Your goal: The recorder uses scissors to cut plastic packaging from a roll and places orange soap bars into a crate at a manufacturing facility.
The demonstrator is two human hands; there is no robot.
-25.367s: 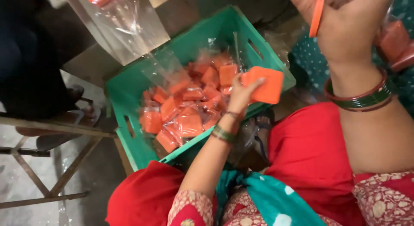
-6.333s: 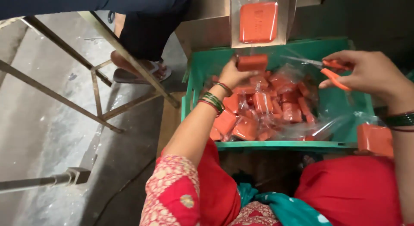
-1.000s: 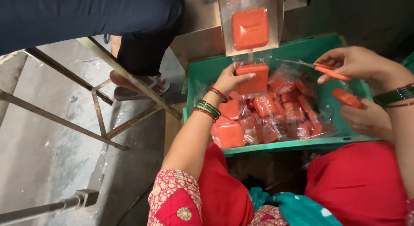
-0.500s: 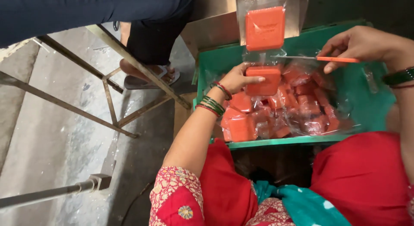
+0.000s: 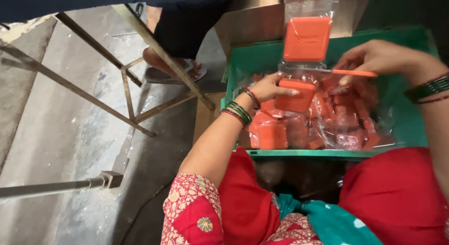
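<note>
Moved a bit right since half a second ago: left hand, fingers shut round an orange block over the green crate. Right hand pinching orange scissors, just right of the hanging bagged block.

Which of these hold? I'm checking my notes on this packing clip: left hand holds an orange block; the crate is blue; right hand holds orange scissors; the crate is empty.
1. The left hand holds an orange block: true.
2. The crate is blue: false, it is green.
3. The right hand holds orange scissors: true.
4. The crate is empty: false, wrapped orange blocks fill it.
</note>
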